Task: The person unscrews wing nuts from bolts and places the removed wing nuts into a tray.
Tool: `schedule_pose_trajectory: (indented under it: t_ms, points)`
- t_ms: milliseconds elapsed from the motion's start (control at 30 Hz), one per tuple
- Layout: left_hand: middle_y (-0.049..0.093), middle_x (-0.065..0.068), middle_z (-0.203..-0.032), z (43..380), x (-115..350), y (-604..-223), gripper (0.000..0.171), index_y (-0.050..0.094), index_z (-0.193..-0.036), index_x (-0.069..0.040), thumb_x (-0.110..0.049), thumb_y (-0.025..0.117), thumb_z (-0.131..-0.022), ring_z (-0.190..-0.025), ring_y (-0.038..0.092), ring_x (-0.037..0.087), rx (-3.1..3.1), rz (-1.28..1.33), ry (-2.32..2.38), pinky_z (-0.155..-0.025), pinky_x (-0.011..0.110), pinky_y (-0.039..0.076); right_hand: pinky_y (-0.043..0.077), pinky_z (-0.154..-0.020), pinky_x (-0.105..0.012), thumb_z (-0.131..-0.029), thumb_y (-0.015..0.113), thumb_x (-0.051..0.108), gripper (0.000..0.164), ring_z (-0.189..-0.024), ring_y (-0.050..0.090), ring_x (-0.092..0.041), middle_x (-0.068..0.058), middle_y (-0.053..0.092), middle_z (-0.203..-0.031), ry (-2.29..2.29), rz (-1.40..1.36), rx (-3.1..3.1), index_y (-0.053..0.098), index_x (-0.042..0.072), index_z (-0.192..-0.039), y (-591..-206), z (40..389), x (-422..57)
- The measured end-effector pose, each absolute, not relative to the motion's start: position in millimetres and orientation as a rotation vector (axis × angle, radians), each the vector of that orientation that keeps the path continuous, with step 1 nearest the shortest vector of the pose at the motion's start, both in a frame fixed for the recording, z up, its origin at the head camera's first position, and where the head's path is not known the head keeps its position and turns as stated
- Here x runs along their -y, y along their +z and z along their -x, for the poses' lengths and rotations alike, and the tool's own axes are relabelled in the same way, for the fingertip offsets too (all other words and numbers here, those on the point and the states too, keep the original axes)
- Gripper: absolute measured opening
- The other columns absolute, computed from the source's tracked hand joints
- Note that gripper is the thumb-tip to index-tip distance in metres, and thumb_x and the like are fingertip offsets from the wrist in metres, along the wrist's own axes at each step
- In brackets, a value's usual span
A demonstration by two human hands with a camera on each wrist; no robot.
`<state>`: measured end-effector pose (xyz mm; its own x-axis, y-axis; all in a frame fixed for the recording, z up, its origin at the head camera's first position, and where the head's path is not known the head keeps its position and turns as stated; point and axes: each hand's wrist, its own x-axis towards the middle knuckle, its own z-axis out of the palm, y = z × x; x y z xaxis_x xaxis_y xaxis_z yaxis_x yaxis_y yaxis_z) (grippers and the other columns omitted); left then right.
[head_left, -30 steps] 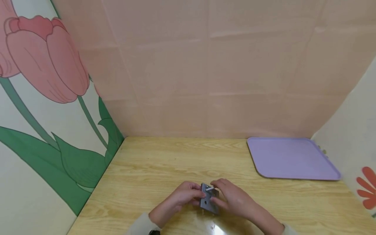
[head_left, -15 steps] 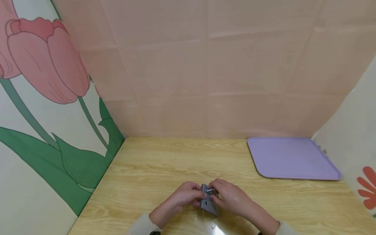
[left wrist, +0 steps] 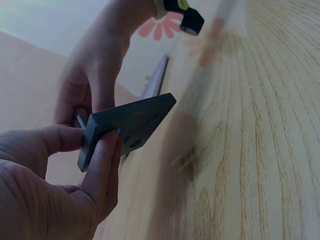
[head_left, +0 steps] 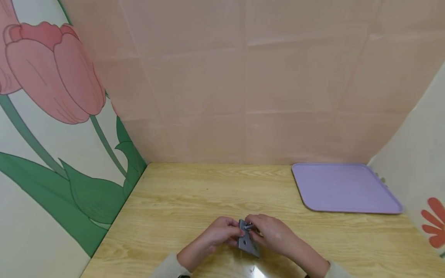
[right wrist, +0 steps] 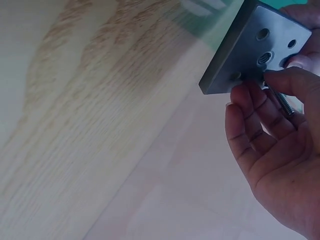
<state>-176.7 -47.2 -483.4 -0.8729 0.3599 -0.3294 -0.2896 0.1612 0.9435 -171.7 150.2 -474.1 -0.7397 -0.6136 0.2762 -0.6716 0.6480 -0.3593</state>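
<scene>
A grey metal plate with several holes [right wrist: 260, 45] is held tilted just above the table, between both hands in the head view. My left hand [head_left: 220, 233] pinches its edge, thumb on one face and fingertips on the other in the left wrist view. A thin threaded bolt [right wrist: 286, 105] sticks out from the plate's face. My right hand [head_left: 274, 233] pinches this bolt close to the plate between thumb and fingers, which partly cover it. Whether the bolt's end sits inside a hole is hidden by the fingertips.
Both hands work over a wood-grain table [head_left: 194, 193] near its front side. A flat purple tray [head_left: 347, 189] lies at the back right, beside the side wall. A pinkish covering [head_left: 243, 96] rises behind the table, and a wall with tulips [head_left: 55, 77] stands on the left.
The right fingers have drawn in a little to the left and cover more of the bolt. The left hand and plate stay almost where they were, with the plate turned slightly.
</scene>
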Motion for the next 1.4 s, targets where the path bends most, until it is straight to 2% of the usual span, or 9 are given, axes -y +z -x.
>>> schedule_pose_trajectory:
  t_ms: [200, 467, 600, 700, 900, 1067, 1400]
  points:
    - [0.068, 0.006, -0.078, 178.3, 46.2, -487.4, 0.017, 0.066, -0.090, 0.003, -0.008, 0.066, -0.077, -0.070, 0.064, 0.014, -1.972, -0.083, 1.723, -0.055, 0.022, 0.052, 0.047, -0.057, -0.018, -0.080, 0.066, 0.007, 0.025, -0.072, 0.055, 0.002, 0.012, 0.064, -0.085, 0.650, -1.098, 2.687, 0.058, 0.024, -0.097, -474.2, 173.0, -149.5]
    - [0.068, 0.005, -0.079, 177.8, 44.8, -485.0, 0.018, 0.065, -0.091, 0.002, -0.010, 0.067, -0.077, -0.070, 0.064, 0.013, -1.971, -0.079, 1.712, -0.055, 0.021, 0.051, 0.045, -0.055, -0.016, -0.082, 0.065, 0.011, 0.023, -0.071, 0.053, 0.003, 0.013, 0.060, -0.086, 0.663, -1.072, 2.723, 0.059, 0.025, -0.099, -472.6, 172.8, -151.5]
    - [0.068, 0.005, -0.079, 177.9, 44.8, -483.9, 0.018, 0.066, -0.091, 0.001, -0.011, 0.067, -0.078, -0.070, 0.064, 0.013, -1.967, -0.090, 1.717, -0.055, 0.021, 0.051, 0.046, -0.058, -0.018, -0.086, 0.061, 0.019, 0.017, -0.074, 0.055, 0.002, 0.012, 0.063, -0.090, 0.689, -0.985, 2.812, 0.059, 0.023, -0.103, -470.5, 172.0, -151.1]
    - [0.068, 0.006, -0.079, 177.5, 44.9, -484.6, 0.018, 0.066, -0.091, 0.002, -0.011, 0.068, -0.077, -0.070, 0.063, 0.013, -1.966, -0.091, 1.735, -0.055, 0.022, 0.051, 0.044, -0.055, -0.019, -0.091, 0.056, 0.030, 0.016, -0.070, 0.053, 0.003, 0.014, 0.061, -0.085, 0.713, -0.873, 2.878, 0.060, 0.021, -0.103, -469.1, 171.4, -150.5]
    - [0.068, 0.006, -0.080, 176.8, 44.8, -485.5, 0.019, 0.065, -0.091, 0.002, -0.010, 0.068, -0.077, -0.071, 0.064, 0.014, -1.968, -0.089, 1.745, -0.057, 0.023, 0.052, 0.038, -0.046, -0.019, -0.093, 0.043, 0.053, 0.037, -0.054, 0.045, 0.002, 0.016, 0.052, -0.067, 0.756, -0.748, 2.924, 0.061, 0.020, -0.090, -469.3, 172.1, -149.4]
    - [0.068, 0.006, -0.080, 176.9, 45.2, -484.5, 0.020, 0.065, -0.092, 0.001, -0.010, 0.068, -0.076, -0.071, 0.063, 0.014, -1.961, -0.086, 1.742, -0.057, 0.023, 0.052, 0.038, -0.046, -0.019, -0.091, 0.044, 0.055, 0.037, -0.052, 0.044, 0.001, 0.016, 0.052, -0.066, 0.762, -0.762, 2.959, 0.060, 0.021, -0.084, -469.7, 173.6, -150.8]
    - [0.068, 0.007, -0.081, 175.8, 45.6, -485.2, 0.020, 0.064, -0.092, 0.002, -0.009, 0.068, -0.076, -0.071, 0.063, 0.014, -1.949, -0.087, 1.762, -0.056, 0.022, 0.051, 0.042, -0.051, -0.019, -0.091, 0.052, 0.047, 0.029, -0.062, 0.051, 0.003, 0.014, 0.060, -0.074, 0.756, -0.859, 2.942, 0.063, 0.021, -0.089, -470.4, 175.3, -152.5]
